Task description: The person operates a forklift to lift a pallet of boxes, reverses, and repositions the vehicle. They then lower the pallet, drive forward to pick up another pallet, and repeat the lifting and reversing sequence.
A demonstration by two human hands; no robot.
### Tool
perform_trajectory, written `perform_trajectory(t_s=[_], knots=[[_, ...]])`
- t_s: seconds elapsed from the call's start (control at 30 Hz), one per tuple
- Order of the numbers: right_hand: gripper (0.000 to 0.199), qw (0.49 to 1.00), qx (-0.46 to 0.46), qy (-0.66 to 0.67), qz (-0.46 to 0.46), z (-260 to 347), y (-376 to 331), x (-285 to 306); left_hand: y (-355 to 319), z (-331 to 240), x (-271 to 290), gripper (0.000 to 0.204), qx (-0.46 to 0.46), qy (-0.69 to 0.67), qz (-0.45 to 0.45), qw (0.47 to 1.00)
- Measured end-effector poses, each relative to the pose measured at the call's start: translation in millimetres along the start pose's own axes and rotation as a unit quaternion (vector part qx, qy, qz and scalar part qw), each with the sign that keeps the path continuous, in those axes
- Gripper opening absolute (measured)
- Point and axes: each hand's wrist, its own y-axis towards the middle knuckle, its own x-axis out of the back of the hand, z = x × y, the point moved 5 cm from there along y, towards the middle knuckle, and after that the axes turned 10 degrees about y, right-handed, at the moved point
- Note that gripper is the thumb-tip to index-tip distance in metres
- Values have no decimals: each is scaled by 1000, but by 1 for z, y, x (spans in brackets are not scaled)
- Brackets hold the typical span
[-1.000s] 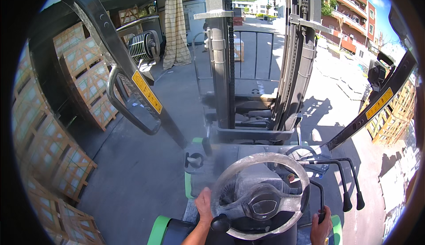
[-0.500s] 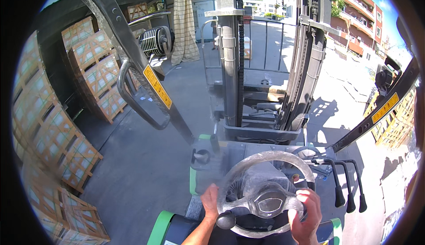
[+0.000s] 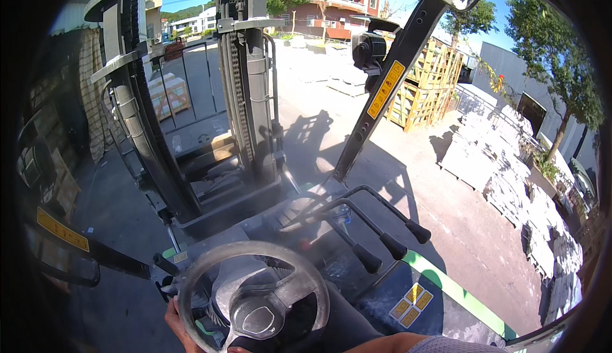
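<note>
Left hand [image 3: 179,329]: against the lower-left rim of the steering wheel [image 3: 256,316], partly hidden; closure I cannot determine. Right hand [image 3: 239,350]: mere sliver below; grip likewise undeterminable. Beyond: black-knobbed levers [image 3: 393,246], then forklift mast [image 3: 258,82].

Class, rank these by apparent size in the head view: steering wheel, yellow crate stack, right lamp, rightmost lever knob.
Largest to smallest:
Steering wheel
Yellow crate stack
Right lamp
Rightmost lever knob

Left hand [image 3: 176,329]: partly hidden | right forearm [image 3: 390,343]: bare, nearly level
</note>
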Motion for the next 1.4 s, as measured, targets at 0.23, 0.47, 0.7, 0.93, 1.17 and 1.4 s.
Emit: perform_trajectory(t_s=[0.23,0.47,0.7,0.93,1.17,1.4], knots=[[14,984,-152,-57,68,3,-56,70,-52,50,-42,36,71,40,12,997],[33,931,-218,-203,-210,-53,-15,177,-193,110,-79,29,160,18,103,982],[25,968,-139,-70,-197,-92,144,94,-256,87,-87,28,100,108,255,956],[15,1000,-18,-9,2,11,26,13,-259,57,-101,32,69,179,423,885],[7,948,-196,-181,-172,-69,-70,178,-268,51,-111,38,9,115,306,945],[7,952,-181,-1,-245,-146,108,143,-263,51,-147,32,62,114,298,946]])
